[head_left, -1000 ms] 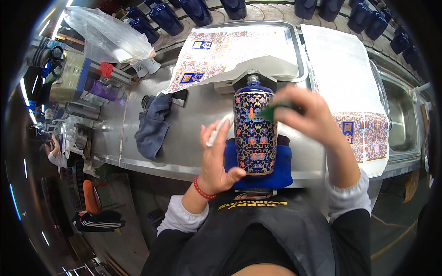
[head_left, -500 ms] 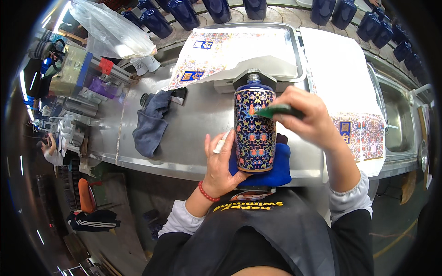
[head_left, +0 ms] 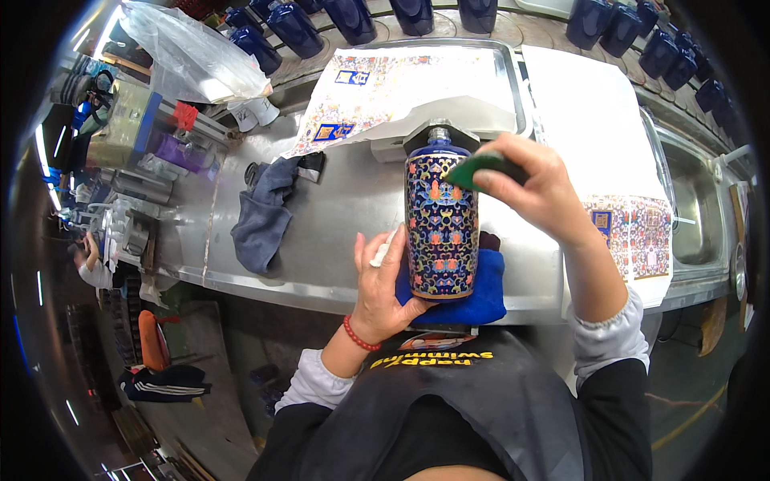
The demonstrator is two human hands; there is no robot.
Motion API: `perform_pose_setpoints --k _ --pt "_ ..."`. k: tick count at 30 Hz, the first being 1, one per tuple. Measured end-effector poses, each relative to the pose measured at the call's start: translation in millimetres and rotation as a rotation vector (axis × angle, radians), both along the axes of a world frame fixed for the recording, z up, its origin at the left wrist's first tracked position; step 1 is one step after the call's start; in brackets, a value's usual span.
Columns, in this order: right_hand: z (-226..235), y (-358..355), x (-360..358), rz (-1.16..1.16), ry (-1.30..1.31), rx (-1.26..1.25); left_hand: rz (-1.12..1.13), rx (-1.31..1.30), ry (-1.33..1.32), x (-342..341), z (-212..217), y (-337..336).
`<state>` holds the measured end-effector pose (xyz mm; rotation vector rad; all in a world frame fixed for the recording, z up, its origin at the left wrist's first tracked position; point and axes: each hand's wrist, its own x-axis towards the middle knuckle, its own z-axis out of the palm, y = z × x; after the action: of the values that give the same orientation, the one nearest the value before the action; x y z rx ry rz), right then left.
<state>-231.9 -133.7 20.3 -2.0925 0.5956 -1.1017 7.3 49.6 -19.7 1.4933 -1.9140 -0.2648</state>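
Note:
A dark blue bottle [head_left: 443, 228] covered in a colourful floral pattern lies tilted in front of me, its neck pointing away. My left hand [head_left: 378, 289] grips its lower left side, the thumb under the base; a white wrap [head_left: 383, 250] is round one finger. In my right hand [head_left: 541, 184] is a green scraper [head_left: 484, 171], its edge against the bottle's upper right face. Behind the neck sits a dark angular rest [head_left: 459, 136]. A folded blue cloth [head_left: 491, 290] lies beneath the bottle's lower end.
Patterned transfer sheets [head_left: 353, 104] lie on a tray at the back, and more sheets [head_left: 597, 120] on the right. A grey cloth [head_left: 265, 216] rests on the metal table at left. Plain blue bottles [head_left: 349, 18] line a curved conveyor [head_left: 529, 30] behind. A sink [head_left: 696, 216] is at far right.
My right hand has moved the scraper slightly up the bottle and turned its blade. The bottle has shifted a little left. The conveyor's bottles have moved right.

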Motion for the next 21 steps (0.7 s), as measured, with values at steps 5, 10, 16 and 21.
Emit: perform_pose_setpoints --k 5,10,16,21 --pt "29.3 22.9 8.6 -0.162 0.119 -0.455 0.018 -0.069 -0.136 1.8 12.0 -0.6" --pt "54.5 22.9 14.3 0.301 0.108 -0.108 0.062 -0.137 -0.18 -1.2 16.9 -1.8" --pt "65.6 33.8 27.0 0.161 0.282 -0.468 0.082 -0.053 -0.144 -1.0 19.0 -4.9" --pt "69.2 17.1 40.5 -0.13 0.087 0.116 0.076 -0.113 -0.297 -3.1 33.2 1.0"
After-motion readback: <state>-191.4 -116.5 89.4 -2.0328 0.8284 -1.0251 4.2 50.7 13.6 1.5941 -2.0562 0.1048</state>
